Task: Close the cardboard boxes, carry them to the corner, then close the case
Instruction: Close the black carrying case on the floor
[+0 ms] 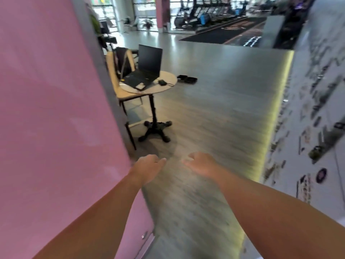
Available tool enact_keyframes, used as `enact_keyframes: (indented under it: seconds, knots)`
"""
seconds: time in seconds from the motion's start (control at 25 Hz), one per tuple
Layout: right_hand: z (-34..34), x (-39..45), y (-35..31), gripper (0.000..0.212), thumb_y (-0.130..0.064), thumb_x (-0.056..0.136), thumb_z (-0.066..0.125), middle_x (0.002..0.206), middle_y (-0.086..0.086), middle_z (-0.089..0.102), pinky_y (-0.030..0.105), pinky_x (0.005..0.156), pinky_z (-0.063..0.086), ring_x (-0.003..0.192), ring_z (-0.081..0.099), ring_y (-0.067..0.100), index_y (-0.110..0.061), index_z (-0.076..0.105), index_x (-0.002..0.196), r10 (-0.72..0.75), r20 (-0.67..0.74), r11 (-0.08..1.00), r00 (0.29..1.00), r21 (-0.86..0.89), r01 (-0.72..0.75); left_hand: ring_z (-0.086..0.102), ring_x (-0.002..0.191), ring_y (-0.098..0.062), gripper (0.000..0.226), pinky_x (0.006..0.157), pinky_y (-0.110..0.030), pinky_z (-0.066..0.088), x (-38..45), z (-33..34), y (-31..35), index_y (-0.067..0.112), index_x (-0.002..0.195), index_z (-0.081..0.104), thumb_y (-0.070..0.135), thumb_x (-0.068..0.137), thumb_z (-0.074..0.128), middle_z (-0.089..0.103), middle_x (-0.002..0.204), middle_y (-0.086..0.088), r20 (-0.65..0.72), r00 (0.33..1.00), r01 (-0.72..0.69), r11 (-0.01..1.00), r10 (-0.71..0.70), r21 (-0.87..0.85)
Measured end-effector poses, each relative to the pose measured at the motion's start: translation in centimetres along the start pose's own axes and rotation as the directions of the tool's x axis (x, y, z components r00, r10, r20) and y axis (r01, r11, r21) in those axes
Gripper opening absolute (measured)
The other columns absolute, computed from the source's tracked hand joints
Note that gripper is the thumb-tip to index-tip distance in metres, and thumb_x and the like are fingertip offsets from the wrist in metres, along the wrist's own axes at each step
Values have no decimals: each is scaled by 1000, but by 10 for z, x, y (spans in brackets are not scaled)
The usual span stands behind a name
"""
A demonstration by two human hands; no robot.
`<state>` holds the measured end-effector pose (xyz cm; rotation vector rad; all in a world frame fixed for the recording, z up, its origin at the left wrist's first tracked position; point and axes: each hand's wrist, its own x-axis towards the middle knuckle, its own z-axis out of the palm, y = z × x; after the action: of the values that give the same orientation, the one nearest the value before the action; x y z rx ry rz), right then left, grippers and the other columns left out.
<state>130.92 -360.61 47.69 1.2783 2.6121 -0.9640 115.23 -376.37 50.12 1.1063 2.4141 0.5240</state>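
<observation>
Beyond both empty, loosely curled hands, left hand [149, 165] and right hand [200, 163], lies an open black case [187, 79].

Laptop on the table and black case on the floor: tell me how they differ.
The laptop sits on the round table with its screen upright; the black case lies flat on the floor beyond it. The laptop looks larger and nearer; the case looks small and low. Both are black and lie open.

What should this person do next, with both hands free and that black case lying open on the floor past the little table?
Probably walk on toward the open black case on the floor beyond the round table. The left hand and right hand both hold nothing, no cardboard boxes are in view, and the case lies well out of reach.
</observation>
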Motion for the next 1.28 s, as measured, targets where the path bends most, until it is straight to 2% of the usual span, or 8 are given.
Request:
enact_keyframes:
  seconds: [0.12,0.2,0.48,0.64,0.8,0.96,1.2,1.28]
  knots:
    - [-28,44,25,77,-69,86,45,147,6,53,36,106,41,134,51,27,-17,54,142,79,-40,997,996,29,-78,64,96,-26,46,81,-33,48,66,8,23,19,96,71,57,95,46,71,97,-4,68,997,-48,999,48,-7]
    - [-50,86,40,80,-68,87,44,152,8,48,36,110,37,138,46,28,-15,49,147,106,-50,993,993,50,-103,62,102,-26,47,84,-35,45,119,12,43,18,103,70,56,96,43,69,105,-4,108,991,-75,997,76,-10]
    - [-139,243,80,72,-61,94,49,151,11,48,36,108,39,137,47,31,-10,50,145,131,-65,991,989,39,-128,66,93,-30,53,83,-40,54,310,8,122,11,99,69,56,99,40,69,95,-8,130,983,-145,984,131,106]
    - [-191,334,92,73,-58,97,49,152,15,46,36,112,37,139,46,31,-5,48,147,117,-78,992,990,47,-114,64,96,-28,48,75,-37,48,418,9,158,14,105,68,52,99,39,68,102,-7,156,975,-187,964,159,191]
    - [-238,432,105,71,-57,98,49,153,14,46,33,110,35,139,45,29,-7,48,147,129,-90,991,988,34,-127,62,100,-33,52,84,-40,49,542,2,190,10,104,64,55,99,38,66,106,-12,191,961,-233,957,200,171]
    - [-302,545,112,72,-58,98,49,154,13,44,33,111,34,141,42,30,-8,46,149,170,-139,985,976,40,-166,58,97,-31,50,82,-38,43,676,-20,227,10,98,64,56,97,44,65,99,-8,172,954,-258,965,245,57]
    - [-388,688,128,73,-60,97,48,155,11,43,34,112,34,142,41,28,-9,47,149,184,-176,983,967,38,-180,60,95,-43,53,77,-42,44,837,-44,296,1,70,52,44,100,50,63,96,-30,136,934,-335,942,331,10]
    - [-414,742,145,73,-60,97,49,154,12,45,34,111,35,141,43,28,-8,49,147,188,-169,982,968,37,-184,61,91,-43,55,70,-42,42,898,-40,321,4,60,45,42,100,50,60,90,-30,134,927,-355,935,350,17]
